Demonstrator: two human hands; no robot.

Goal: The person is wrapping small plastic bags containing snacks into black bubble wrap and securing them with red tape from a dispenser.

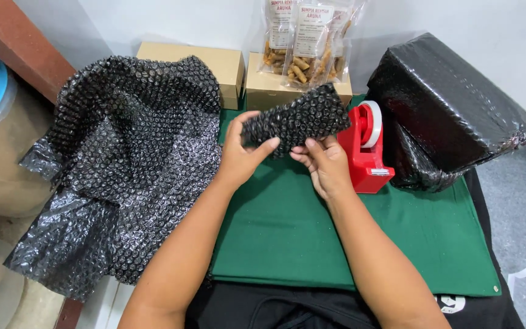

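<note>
Both hands hold a small bundle wrapped in black bubble wrap (298,119) above the green mat (287,237). The left hand (238,159) has its grip clamped on the bundle's left end, thumb on top; the right hand (327,164) has its grip closed on the lower edge. Relative to the bundle: a red tape dispenser (368,149) just right, a loose black bubble-wrap sheet (129,158) left, two cardboard boxes (226,67) and snack packets (305,42) behind, a large black-wrapped parcel (452,103) far right.
</note>
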